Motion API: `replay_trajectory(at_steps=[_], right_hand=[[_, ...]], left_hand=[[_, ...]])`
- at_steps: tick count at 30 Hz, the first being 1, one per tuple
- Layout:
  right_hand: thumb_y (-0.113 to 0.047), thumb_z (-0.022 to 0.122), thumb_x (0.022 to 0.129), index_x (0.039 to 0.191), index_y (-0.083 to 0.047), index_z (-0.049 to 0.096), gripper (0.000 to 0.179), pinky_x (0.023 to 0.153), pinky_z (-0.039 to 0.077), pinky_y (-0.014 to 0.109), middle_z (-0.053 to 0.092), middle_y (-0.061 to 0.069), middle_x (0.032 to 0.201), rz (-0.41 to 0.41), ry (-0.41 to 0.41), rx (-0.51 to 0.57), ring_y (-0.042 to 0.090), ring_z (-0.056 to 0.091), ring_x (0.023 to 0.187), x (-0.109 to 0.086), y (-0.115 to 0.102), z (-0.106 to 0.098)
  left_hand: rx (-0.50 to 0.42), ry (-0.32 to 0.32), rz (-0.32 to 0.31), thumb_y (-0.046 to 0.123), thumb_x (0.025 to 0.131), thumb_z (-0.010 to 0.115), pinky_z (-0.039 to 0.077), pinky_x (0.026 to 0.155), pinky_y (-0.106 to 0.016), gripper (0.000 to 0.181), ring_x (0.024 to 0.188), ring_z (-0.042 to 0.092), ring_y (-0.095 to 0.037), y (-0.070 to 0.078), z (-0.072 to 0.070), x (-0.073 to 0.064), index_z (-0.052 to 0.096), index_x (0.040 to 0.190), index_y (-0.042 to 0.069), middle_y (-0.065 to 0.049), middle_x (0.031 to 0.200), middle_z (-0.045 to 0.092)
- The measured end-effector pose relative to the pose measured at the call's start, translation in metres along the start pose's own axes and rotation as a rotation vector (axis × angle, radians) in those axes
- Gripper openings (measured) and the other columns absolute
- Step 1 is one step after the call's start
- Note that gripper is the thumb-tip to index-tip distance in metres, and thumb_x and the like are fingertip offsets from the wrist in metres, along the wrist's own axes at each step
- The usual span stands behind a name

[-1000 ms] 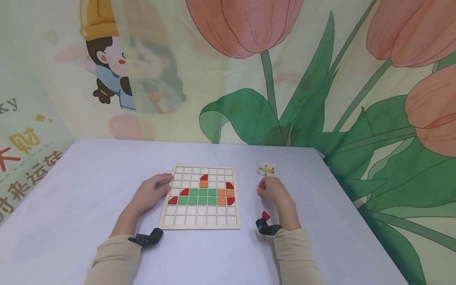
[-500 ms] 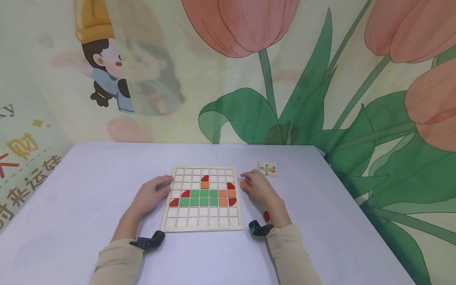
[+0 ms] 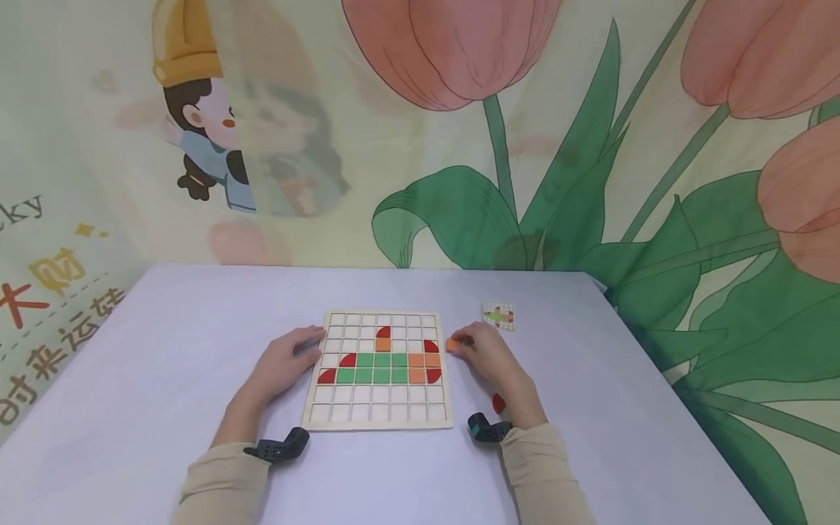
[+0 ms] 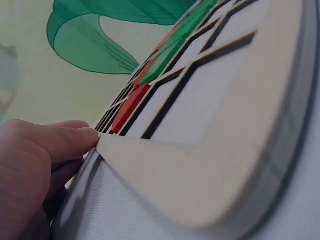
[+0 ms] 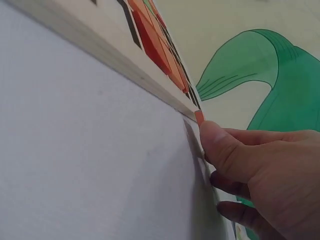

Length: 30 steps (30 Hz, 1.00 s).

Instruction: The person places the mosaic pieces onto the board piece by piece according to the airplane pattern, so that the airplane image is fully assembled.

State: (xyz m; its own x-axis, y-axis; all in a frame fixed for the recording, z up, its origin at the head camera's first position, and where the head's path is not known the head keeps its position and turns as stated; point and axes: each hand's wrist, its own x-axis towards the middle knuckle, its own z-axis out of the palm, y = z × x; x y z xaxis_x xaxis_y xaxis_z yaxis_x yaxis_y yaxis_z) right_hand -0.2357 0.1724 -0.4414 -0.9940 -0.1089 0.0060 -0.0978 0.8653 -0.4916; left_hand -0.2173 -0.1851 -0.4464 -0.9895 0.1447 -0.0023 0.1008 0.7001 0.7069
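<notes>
A wooden grid board (image 3: pixel 377 424) lies on the table, with green square tiles (image 3: pixel 372 367), orange square tiles (image 3: pixel 416 367) and red quarter-round tiles (image 3: pixel 326 376) in its cells. My left hand (image 3: pixel 284 364) touches the board's left edge; in the left wrist view its outstretched fingertips rest at the rim. Just off the board's right edge, my right hand (image 3: pixel 488 354) pinches an orange square tile (image 3: pixel 452 345) between thumb and finger. In the right wrist view a corner of that tile (image 5: pixel 199 116) shows past the thumb, close to the rim.
A small pattern card (image 3: pixel 499 316) lies beyond my right hand. One loose red tile (image 3: pixel 499 403) sits near the right wrist, partly behind it. The white-covered table (image 3: pixel 367 481) backs onto a printed tulip curtain (image 3: pixel 453 219).
My right hand has moved left from near the card to the board's right edge, carrying the orange square tile. The left hand stays at the left edge.
</notes>
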Motion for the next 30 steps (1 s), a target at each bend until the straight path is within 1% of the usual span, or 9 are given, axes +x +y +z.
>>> replay_trajectory(at_steps=[5, 10, 12, 15, 18, 24, 26, 28, 30], right_hand=[[-0.021, 0.075, 0.081, 0.11, -0.012, 0.07, 0.031, 0.094, 0.053, 0.036, 0.067, 0.004, 0.108, -0.023, 0.004, 0.002, 0.019, 0.059, 0.102, 0.004, -0.009, -0.006], [-0.022, 0.075, 0.081, 0.111, -0.014, 0.071, 0.031, 0.091, 0.054, 0.035, 0.067, 0.002, 0.108, 0.006, -0.006, 0.017, 0.019, 0.059, 0.101, 0.001, -0.017, -0.01], [-0.022, 0.075, 0.08, 0.111, -0.016, 0.071, 0.032, 0.09, 0.054, 0.034, 0.067, 0.001, 0.107, -0.002, -0.008, 0.031, 0.019, 0.059, 0.1, -0.001, -0.02, -0.012], [-0.023, 0.076, 0.08, 0.111, -0.016, 0.071, 0.032, 0.086, 0.055, 0.032, 0.068, 0.0, 0.105, -0.052, -0.006, 0.049, 0.017, 0.059, 0.099, -0.004, -0.029, -0.015], [-0.023, 0.075, 0.08, 0.111, -0.016, 0.071, 0.031, 0.084, 0.055, 0.03, 0.068, -0.001, 0.104, -0.128, 0.002, 0.059, 0.016, 0.059, 0.098, -0.007, -0.043, -0.019], [-0.021, 0.076, 0.08, 0.108, -0.017, 0.072, 0.029, 0.084, 0.056, 0.031, 0.07, -0.002, 0.1, -0.263, 0.07, 0.052, 0.017, 0.06, 0.097, -0.018, -0.078, -0.024], [-0.022, 0.076, 0.08, 0.107, -0.017, 0.073, 0.028, 0.086, 0.056, 0.032, 0.071, -0.003, 0.101, -0.298, 0.057, 0.026, 0.017, 0.06, 0.1, -0.023, -0.087, -0.02], [-0.024, 0.077, 0.079, 0.106, -0.018, 0.073, 0.027, 0.09, 0.054, 0.032, 0.071, -0.004, 0.102, -0.331, 0.02, -0.014, 0.017, 0.06, 0.104, -0.028, -0.094, -0.013], [-0.027, 0.077, 0.079, 0.105, -0.019, 0.074, 0.026, 0.09, 0.054, 0.031, 0.071, -0.005, 0.103, -0.363, -0.019, -0.057, 0.016, 0.06, 0.105, -0.033, -0.097, -0.004]], left_hand=[[0.007, -0.012, 0.022, 0.018, 0.093, 0.057, 0.023, 0.114, -0.058, 0.047, 0.142, 0.027, -0.038, 0.004, -0.006, 0.001, 0.05, 0.137, 0.008, -0.012, 0.149, 0.042], [-0.003, -0.051, -0.016, 0.021, 0.093, 0.058, 0.021, 0.115, -0.057, 0.05, 0.144, 0.024, -0.036, 0.002, -0.005, -0.001, 0.047, 0.14, 0.01, -0.009, 0.152, 0.038], [-0.008, -0.066, -0.028, 0.022, 0.093, 0.058, 0.021, 0.116, -0.057, 0.051, 0.145, 0.022, -0.035, 0.002, -0.004, -0.002, 0.045, 0.141, 0.011, -0.007, 0.153, 0.036], [-0.004, -0.081, -0.03, 0.024, 0.094, 0.057, 0.02, 0.117, -0.056, 0.053, 0.145, 0.021, -0.033, 0.003, -0.002, -0.002, 0.043, 0.143, 0.01, -0.006, 0.155, 0.032], [0.003, -0.077, -0.021, 0.023, 0.094, 0.056, 0.02, 0.117, -0.055, 0.053, 0.145, 0.021, -0.033, 0.004, -0.002, -0.001, 0.043, 0.143, 0.009, -0.006, 0.155, 0.032], [0.01, -0.071, -0.009, 0.022, 0.094, 0.056, 0.02, 0.117, -0.055, 0.052, 0.145, 0.023, -0.032, 0.006, -0.003, 0.001, 0.044, 0.142, 0.008, -0.007, 0.154, 0.034], [0.01, -0.072, -0.012, 0.022, 0.094, 0.056, 0.02, 0.116, -0.055, 0.051, 0.145, 0.023, -0.032, 0.005, -0.003, 0.001, 0.044, 0.142, 0.008, -0.007, 0.154, 0.034], [0.011, -0.072, -0.019, 0.021, 0.093, 0.056, 0.02, 0.117, -0.055, 0.051, 0.145, 0.023, -0.032, 0.005, -0.002, 0.0, 0.044, 0.142, 0.009, -0.007, 0.153, 0.035], [0.011, -0.076, -0.022, 0.021, 0.093, 0.057, 0.02, 0.116, -0.055, 0.051, 0.145, 0.023, -0.032, 0.004, -0.002, -0.001, 0.044, 0.142, 0.009, -0.007, 0.153, 0.035]])
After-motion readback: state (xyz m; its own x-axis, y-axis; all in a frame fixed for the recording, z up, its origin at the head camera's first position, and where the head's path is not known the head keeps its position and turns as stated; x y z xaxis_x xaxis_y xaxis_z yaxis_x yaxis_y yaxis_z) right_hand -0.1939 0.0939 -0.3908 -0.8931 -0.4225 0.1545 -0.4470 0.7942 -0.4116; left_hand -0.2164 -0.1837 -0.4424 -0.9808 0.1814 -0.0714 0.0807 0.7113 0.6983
